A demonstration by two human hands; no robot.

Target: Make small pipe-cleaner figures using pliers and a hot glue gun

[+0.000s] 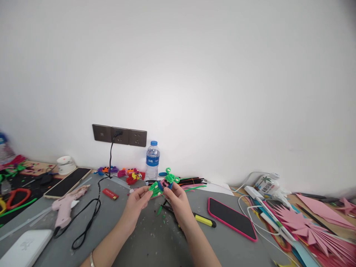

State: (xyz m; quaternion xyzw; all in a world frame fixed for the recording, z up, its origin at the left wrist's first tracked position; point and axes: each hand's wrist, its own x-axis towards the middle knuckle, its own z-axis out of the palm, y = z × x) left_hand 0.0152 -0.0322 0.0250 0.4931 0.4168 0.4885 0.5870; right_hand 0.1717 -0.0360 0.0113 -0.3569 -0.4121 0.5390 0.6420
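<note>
A small figure twisted from green and blue fuzzy pipe cleaners point(164, 182) is held up above the middle of the grey desk point(155, 241), between both hands. Its long axis runs from near-left to far-right: the green lower end sits at the left hand point(138, 202), and the looped green top rises past the right hand point(178, 202) towards the wall.

The left grip is closed, thumb and fingertips pinching the green end. The right grip is also closed, pinching the blue middle from the right. The two grips almost touch, so both hands are equally near the figure, and only its looped top is free.

Below the right wrist a yellow and black pen-shaped tool point(205, 220) lies on the desk. Further right is a pink-cased phone point(232, 218), and a pink glue gun point(65, 207) lies well to the left.
</note>
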